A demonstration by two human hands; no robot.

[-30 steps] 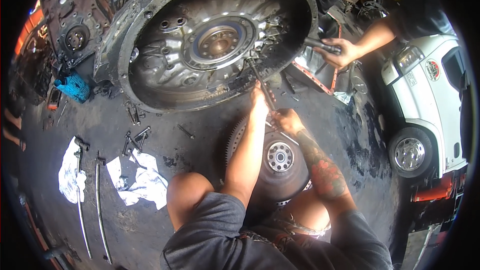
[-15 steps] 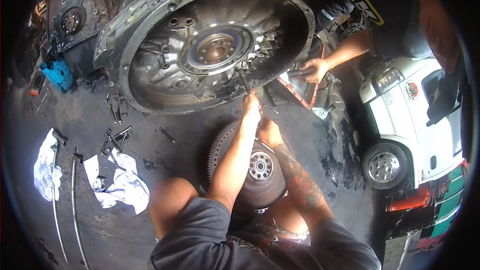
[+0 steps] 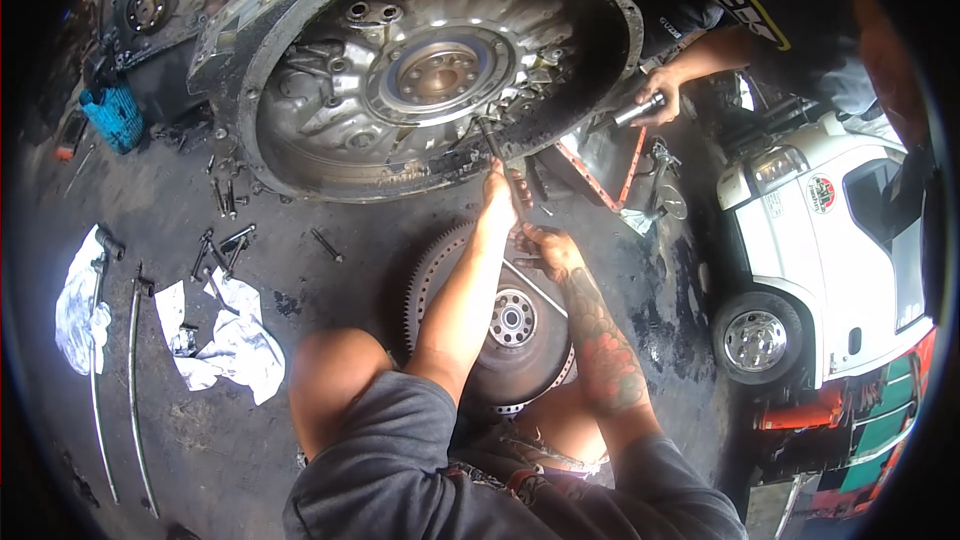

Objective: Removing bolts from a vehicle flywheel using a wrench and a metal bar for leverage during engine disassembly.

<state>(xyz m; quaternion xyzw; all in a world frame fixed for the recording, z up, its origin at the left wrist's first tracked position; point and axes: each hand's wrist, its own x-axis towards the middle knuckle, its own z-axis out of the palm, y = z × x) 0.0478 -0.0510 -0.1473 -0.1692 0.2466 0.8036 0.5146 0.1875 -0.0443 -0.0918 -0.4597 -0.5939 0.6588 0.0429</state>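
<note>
My left hand [image 3: 500, 192] is closed around a dark rod-shaped tool [image 3: 489, 138], whose far end reaches into a big metal bell housing [image 3: 330, 175]. Just below and to the right, my right hand [image 3: 548, 245] has its thumb and fingers around the tool's near end. From under this hand a thin silver bar [image 3: 540, 290] slants down to the right, over a toothed flywheel [image 3: 450, 270] between my knees; what it joins is hidden. A co-worker's hand [image 3: 662, 90] grips a flashlight [image 3: 638, 112] beside the housing's right rim.
Several bolts [image 3: 225, 245] lie on the dark floor at left, near white rags [image 3: 235, 340] and two long bars [image 3: 138, 400]. A blue basket [image 3: 112, 120] stands far left. An orange-edged frame [image 3: 628, 175] lies beyond the flywheel. A white truck cab [image 3: 800, 270] is at right.
My right hand has shifted up and loosened, showing more of its fingers and the silver bar. The co-worker's flashlight has moved up and right. Hands on the housing's top rim have left view.
</note>
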